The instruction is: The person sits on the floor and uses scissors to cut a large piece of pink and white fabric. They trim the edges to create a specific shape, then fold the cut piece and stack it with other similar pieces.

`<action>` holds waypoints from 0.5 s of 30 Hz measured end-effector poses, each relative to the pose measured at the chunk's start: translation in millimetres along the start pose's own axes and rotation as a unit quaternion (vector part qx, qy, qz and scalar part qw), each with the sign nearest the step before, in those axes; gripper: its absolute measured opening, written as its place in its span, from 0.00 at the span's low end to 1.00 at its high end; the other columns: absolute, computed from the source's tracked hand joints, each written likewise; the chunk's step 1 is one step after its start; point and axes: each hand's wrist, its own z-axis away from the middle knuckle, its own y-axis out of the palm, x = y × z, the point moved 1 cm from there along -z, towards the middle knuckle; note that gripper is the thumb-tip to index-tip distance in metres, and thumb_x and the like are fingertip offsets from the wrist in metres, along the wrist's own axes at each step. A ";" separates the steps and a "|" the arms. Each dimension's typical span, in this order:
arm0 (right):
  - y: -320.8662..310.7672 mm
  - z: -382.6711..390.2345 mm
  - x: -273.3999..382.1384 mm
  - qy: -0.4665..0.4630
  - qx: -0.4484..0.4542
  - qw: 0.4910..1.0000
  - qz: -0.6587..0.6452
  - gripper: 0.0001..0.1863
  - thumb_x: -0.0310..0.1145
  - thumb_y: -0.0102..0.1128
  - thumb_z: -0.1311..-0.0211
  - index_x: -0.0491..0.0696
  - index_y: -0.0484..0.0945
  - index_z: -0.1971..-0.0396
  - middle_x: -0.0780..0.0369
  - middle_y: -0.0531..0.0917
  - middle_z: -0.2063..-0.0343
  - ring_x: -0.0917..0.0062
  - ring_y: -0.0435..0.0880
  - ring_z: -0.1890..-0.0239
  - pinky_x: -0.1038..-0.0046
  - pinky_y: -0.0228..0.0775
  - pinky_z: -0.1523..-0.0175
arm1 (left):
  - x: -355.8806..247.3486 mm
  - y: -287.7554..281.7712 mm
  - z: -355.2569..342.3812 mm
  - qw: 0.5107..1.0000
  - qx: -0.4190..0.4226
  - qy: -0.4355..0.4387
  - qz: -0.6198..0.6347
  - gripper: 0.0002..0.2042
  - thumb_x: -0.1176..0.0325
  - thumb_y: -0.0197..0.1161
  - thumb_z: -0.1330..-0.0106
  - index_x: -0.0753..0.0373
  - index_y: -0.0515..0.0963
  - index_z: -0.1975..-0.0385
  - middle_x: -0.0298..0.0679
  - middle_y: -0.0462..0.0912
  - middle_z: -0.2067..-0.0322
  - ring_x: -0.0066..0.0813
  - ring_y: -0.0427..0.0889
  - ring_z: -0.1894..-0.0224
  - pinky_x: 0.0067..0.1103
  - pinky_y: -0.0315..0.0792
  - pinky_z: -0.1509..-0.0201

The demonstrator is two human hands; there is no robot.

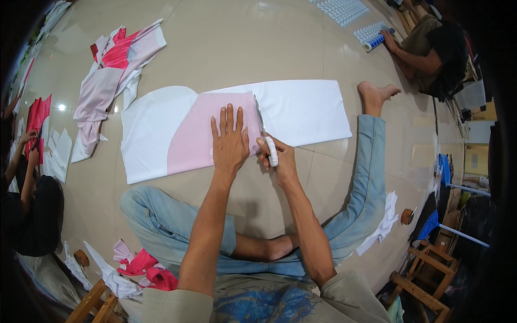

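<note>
A length of white fabric (pixel 304 110) with a pink printed area (pixel 191 129) lies spread on the tiled floor in front of me. My left hand (pixel 230 141) rests flat on the pink part, fingers stretched out. In my right hand (pixel 281 160) is a pair of scissors (pixel 272 151), its handle wrapped in white. The blades point away from me along the right edge of the pink area, where it meets the white. How far apart the blades are, I cannot tell.
Pink and white fabric pieces (pixel 110 81) lie at the far left; red and white scraps (pixel 148 268) lie near left. One person (pixel 32 199) handles red cloth at left; another (pixel 431 54) holds a blue roll (pixel 378 40) at far right. A wooden stool (pixel 423 282) stands near right.
</note>
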 end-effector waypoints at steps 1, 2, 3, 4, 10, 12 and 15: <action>1.2 -0.9 -0.2 -0.002 -0.003 1.000 0.002 0.28 0.38 0.75 0.40 0.40 0.80 0.43 0.68 0.76 0.84 0.87 0.70 0.85 0.83 0.60 0.82 | 0.1 -0.5 0.7 1.000 0.000 0.000 0.003 0.30 0.59 0.44 0.24 0.57 0.53 0.23 0.46 0.50 0.23 0.42 0.45 0.20 0.45 0.37 0.19; 1.3 -2.3 -0.4 -0.002 -0.003 1.000 0.008 0.28 0.38 0.75 0.40 0.40 0.80 0.42 0.68 0.76 0.83 0.87 0.70 0.85 0.83 0.60 0.81 | 0.1 -0.7 0.7 1.000 0.000 0.001 0.005 0.30 0.59 0.44 0.24 0.57 0.52 0.23 0.46 0.50 0.23 0.42 0.45 0.20 0.45 0.36 0.19; 0.6 -4.3 -0.3 -0.003 -0.003 1.000 0.015 0.28 0.38 0.75 0.39 0.40 0.80 0.42 0.68 0.76 0.83 0.87 0.70 0.85 0.83 0.60 0.81 | 0.1 -0.2 -0.1 1.000 -0.001 0.001 0.007 0.30 0.58 0.43 0.23 0.57 0.52 0.23 0.46 0.50 0.23 0.42 0.45 0.20 0.45 0.36 0.18; 0.2 -5.5 -1.0 -0.004 -0.002 1.000 0.022 0.28 0.38 0.75 0.39 0.40 0.80 0.42 0.67 0.76 0.83 0.87 0.70 0.85 0.83 0.61 0.81 | 0.4 0.0 -0.2 1.000 -0.002 0.001 0.009 0.30 0.58 0.43 0.23 0.57 0.52 0.23 0.46 0.50 0.23 0.42 0.45 0.20 0.45 0.36 0.18; 0.4 -7.8 -8.1 -0.015 0.008 1.000 0.008 0.29 0.37 0.75 0.39 0.40 0.79 0.41 0.67 0.77 0.82 0.87 0.71 0.85 0.84 0.63 0.81 | 1.5 0.8 0.0 1.000 -0.002 0.001 0.002 0.30 0.58 0.43 0.23 0.57 0.51 0.22 0.46 0.50 0.23 0.42 0.45 0.20 0.45 0.35 0.18; -1.3 -8.4 -6.6 -0.005 0.009 1.000 0.008 0.28 0.37 0.75 0.40 0.39 0.80 0.42 0.67 0.77 0.83 0.87 0.71 0.85 0.83 0.62 0.81 | 0.6 0.6 -0.3 1.000 0.003 0.000 0.001 0.30 0.58 0.43 0.23 0.57 0.51 0.23 0.46 0.50 0.23 0.42 0.45 0.20 0.45 0.35 0.18; -0.3 -10.7 -4.1 0.002 0.015 1.000 -0.010 0.28 0.38 0.75 0.40 0.39 0.81 0.44 0.66 0.78 0.83 0.86 0.70 0.86 0.83 0.61 0.81 | 0.5 -1.0 -0.1 1.000 0.002 -0.001 0.000 0.30 0.58 0.43 0.23 0.57 0.52 0.23 0.46 0.51 0.23 0.43 0.46 0.20 0.45 0.36 0.18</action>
